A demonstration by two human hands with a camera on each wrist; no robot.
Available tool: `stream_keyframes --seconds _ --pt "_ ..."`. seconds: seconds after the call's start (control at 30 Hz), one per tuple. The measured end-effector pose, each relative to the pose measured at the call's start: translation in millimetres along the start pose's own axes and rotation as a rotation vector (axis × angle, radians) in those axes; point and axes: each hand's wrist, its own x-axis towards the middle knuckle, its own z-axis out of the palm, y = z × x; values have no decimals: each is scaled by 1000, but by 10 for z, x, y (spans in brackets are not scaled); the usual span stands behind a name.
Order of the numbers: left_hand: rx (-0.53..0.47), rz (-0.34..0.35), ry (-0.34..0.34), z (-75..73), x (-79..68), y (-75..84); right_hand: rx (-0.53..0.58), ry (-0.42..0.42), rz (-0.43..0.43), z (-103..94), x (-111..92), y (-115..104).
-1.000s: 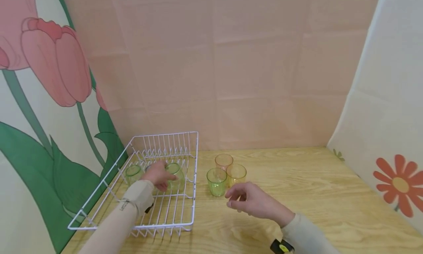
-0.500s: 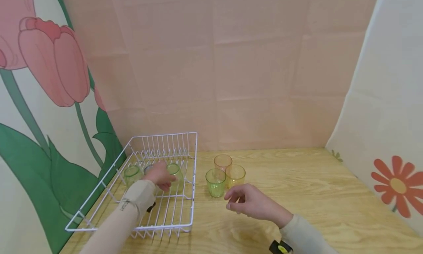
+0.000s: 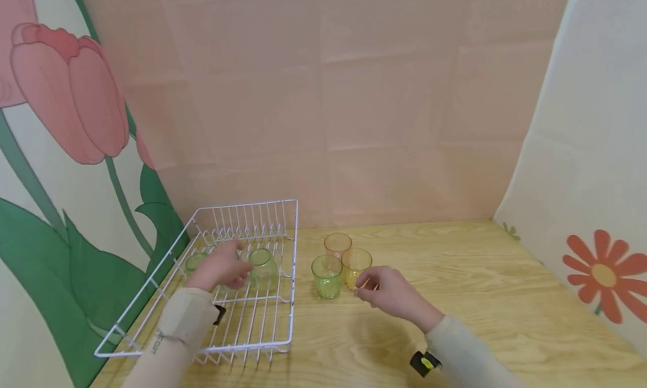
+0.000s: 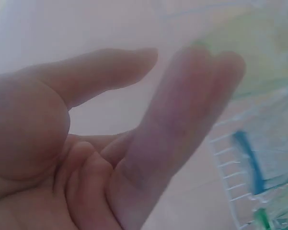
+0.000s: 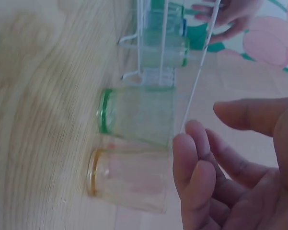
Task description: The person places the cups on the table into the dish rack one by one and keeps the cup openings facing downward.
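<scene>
My left hand is over the dish rack, thumb and fingers apart and holding nothing. Just right of its fingertips, an upside-down green glass stands on the wires. Another green glass is partly covered by the hand, and a blue-rimmed glass shows in the left wrist view. My right hand, loosely curled around nothing, is beside an upright yellow glass; the right wrist view shows a gap between them. Touching or close to it are a green glass and a pink-orange glass.
The white wire dish rack stands on the left of the wooden table. Its raised side rail lies between the rack glasses and the three table glasses. A pink cloth hangs behind, with flower-printed sheets at both sides.
My left hand has drawn left, a little away from the right-hand green glass in the rack. My right hand has shifted slightly up and closer to the yellow glass.
</scene>
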Motion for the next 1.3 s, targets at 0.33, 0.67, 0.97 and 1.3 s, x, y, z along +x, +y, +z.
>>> stream_keyframes --seconds 0.33,0.67,0.97,1.3 --pt "180 192 169 294 -644 414 -4 182 226 -63 278 264" --pt "168 447 -6 628 -786 656 3 192 318 -56 411 485" --pt "181 581 -101 762 -736 755 96 151 360 -22 464 586" --pt "175 557 -111 780 -704 832 203 143 373 28 522 599"
